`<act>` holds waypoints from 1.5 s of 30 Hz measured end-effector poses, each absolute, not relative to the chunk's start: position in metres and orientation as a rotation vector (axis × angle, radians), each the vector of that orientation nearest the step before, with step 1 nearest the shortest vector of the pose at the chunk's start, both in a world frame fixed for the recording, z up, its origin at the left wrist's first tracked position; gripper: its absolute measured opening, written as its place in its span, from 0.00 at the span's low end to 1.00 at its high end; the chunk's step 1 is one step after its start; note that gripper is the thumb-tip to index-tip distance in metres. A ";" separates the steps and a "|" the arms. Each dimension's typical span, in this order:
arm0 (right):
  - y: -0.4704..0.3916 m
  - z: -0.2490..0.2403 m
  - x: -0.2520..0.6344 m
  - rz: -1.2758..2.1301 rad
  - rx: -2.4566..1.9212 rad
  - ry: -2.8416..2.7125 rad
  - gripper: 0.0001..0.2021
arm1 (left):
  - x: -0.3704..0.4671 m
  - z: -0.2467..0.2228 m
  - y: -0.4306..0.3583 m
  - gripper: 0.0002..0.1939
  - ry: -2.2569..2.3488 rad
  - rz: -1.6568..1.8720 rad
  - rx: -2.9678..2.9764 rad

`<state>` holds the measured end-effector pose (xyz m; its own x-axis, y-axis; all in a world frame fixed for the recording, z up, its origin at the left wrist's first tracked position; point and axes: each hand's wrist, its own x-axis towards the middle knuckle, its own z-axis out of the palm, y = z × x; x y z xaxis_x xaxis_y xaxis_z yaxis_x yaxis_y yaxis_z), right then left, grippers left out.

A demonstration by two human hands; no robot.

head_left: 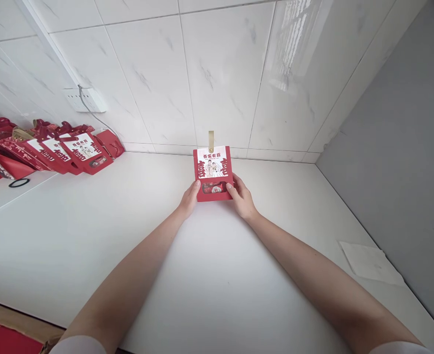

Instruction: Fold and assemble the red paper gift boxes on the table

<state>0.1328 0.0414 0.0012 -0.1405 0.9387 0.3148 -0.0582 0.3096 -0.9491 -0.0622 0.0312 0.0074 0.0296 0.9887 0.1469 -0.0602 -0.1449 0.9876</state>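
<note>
Between my two hands is a red gift box (213,168) with a white printed panel, a small window low on its front and a gold strap at the top. Wrapped red sweets (214,188) show through the window. My left hand (190,197) is closed on the box's lower left side, thumb on the front. At the lower right side my right hand (243,196) grips it too, its thumb beside the window and its fingers partly behind the box. The box stands nearly upright towards the back of the white table.
Several similar red gift boxes (86,151) are crowded together at the back left. A black ring (19,183) lies before them. A white tissue (371,263) rests at the right edge. A cardboard box (21,317) with red items is at lower left. A wall socket (85,100) has a cable.
</note>
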 end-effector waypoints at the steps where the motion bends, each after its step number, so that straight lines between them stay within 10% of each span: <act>1: 0.041 0.001 0.133 1.075 -0.864 -1.443 0.31 | -0.062 0.007 0.032 0.33 1.060 1.317 1.274; 45: 0.032 0.007 0.137 0.719 -0.831 -1.691 0.22 | -0.065 -0.004 0.033 0.33 1.062 1.241 1.380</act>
<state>0.1369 0.0323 0.0074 -0.1883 0.8161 0.5464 0.1729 0.5752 -0.7995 -0.0650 0.0333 -0.0039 0.1032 0.9822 0.1571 0.0032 -0.1582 0.9874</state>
